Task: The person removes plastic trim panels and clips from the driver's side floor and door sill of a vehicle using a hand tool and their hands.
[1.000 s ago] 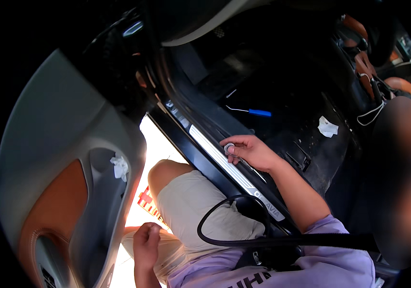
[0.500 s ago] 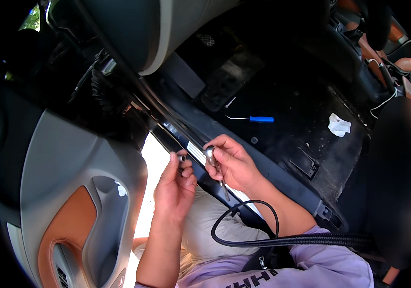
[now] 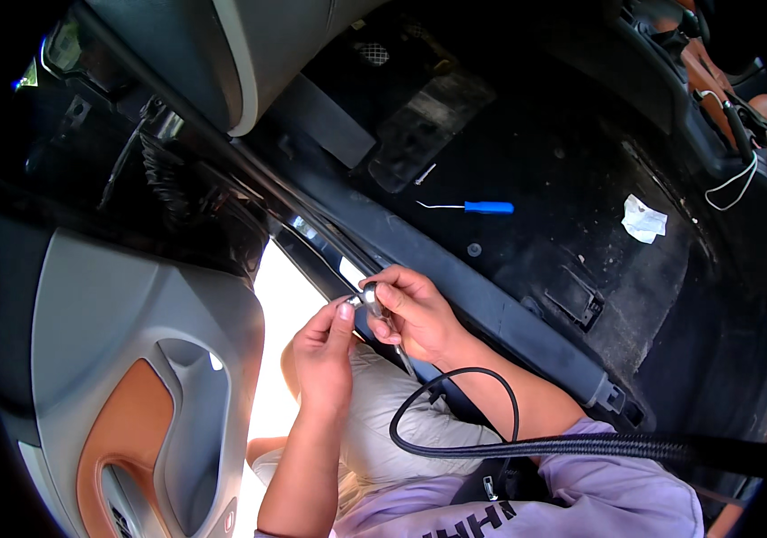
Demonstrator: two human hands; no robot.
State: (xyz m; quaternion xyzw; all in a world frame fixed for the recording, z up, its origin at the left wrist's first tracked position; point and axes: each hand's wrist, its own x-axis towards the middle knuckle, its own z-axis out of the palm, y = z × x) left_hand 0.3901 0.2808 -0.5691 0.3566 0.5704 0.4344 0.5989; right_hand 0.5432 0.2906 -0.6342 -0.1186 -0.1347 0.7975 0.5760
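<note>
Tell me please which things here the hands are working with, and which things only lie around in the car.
In hand:
- small metal tool, gripped by the right hand
- its tip, pinched by the left hand
- black hose looping below the hands

Lying about:
- blue-handled screwdriver on the black floor
- crumpled white paper
- white cord at the right
- open door panel

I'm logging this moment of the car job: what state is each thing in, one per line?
Right hand: gripping a small metal tool.
Left hand: fingertips pinching the tool's tip.
Car door: swung open.
Blue-handled screwdriver: lying loose on the bare floor.
White crumpled paper: lying on the floor.
Black braided hose: looped across the lap.
</note>
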